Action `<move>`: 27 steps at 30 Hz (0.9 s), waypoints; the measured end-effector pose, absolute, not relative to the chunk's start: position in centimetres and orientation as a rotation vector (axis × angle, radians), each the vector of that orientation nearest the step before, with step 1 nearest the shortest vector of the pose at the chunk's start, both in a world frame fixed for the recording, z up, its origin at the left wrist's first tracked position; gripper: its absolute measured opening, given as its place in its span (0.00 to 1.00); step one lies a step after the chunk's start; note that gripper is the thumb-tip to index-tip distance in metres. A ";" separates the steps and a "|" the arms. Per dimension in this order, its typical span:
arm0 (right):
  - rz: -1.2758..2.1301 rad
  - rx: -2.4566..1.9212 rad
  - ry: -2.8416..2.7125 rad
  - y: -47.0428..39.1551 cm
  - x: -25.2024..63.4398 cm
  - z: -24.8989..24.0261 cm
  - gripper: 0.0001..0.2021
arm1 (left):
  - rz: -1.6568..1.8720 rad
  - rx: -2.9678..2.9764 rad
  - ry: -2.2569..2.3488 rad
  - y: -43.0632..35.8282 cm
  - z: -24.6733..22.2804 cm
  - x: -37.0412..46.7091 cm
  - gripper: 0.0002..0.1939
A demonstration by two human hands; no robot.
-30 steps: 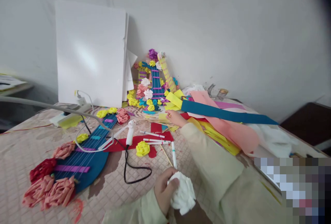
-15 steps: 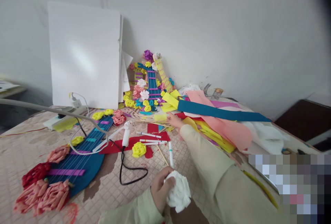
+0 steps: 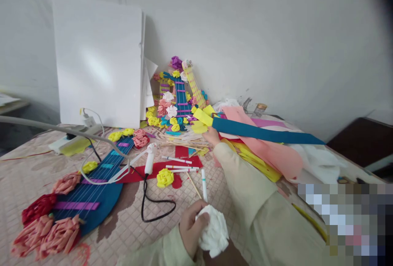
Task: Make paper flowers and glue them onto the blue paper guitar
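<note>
Low in the middle, my left hand (image 3: pixel 193 226) is closed around a white paper flower (image 3: pixel 214 233), its thumb pressed on the petals. My right hand (image 3: pixel 211 135) reaches to the back of the table, its small, partly hidden fingers bent at a piece of yellow paper (image 3: pixel 199 126). Thin wooden sticks (image 3: pixel 184 139) lie just left of it. The blue paper strip (image 3: pixel 264 130) passes behind and right of that hand. Beyond my left hand are a white marker (image 3: pixel 204 185) and a thin stick (image 3: pixel 194 185).
A blue paper guitar (image 3: pixel 101 196) with paper flowers fills the left. A glue gun (image 3: pixel 150 160), its black cord and a yellow flower (image 3: pixel 165 178) sit mid-table. White boards (image 3: pixel 98 65) and decorated guitars (image 3: pixel 181 94) lean on the wall. Pink paper (image 3: pixel 264 151) lies right; a power strip (image 3: pixel 75 137) left.
My right hand has drawn back slightly to the right and upward. A yellow piece that lay on the sticks by its fingertips no longer shows there. My left hand still holds the white flower.
</note>
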State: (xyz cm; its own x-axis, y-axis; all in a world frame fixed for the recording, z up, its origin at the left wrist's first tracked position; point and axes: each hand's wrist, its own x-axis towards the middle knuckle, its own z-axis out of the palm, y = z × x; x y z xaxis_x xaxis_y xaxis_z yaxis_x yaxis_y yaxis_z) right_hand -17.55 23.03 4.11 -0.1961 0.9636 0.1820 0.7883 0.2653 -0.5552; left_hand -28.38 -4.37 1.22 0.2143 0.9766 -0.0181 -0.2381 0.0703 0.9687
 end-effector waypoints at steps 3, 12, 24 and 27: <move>0.517 -1.559 -2.255 22.0 -17.5 3.6 0.13 | 1.118 1.100 0.893 -4.4 1.1 -28.4 0.16; 0.433 -1.564 -2.513 20.4 -17.6 3.0 0.12 | 1.121 1.103 0.885 -4.4 1.7 -28.3 0.15; 0.330 -1.279 -2.331 17.1 -17.3 9.8 0.11 | 1.172 1.099 0.938 -4.1 2.3 -28.6 0.12; 0.298 -1.226 -2.217 12.7 -15.1 14.7 0.17 | 1.192 1.073 0.977 -3.9 2.6 -28.7 0.11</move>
State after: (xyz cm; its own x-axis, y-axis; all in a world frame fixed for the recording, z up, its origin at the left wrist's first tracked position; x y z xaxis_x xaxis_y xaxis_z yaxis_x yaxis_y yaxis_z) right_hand -15.06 12.66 14.66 -0.4077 0.8297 0.3812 0.6994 0.5522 -0.4538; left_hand -28.71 -3.87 2.59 0.1231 0.9921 -0.0240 -0.2179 0.0506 0.9747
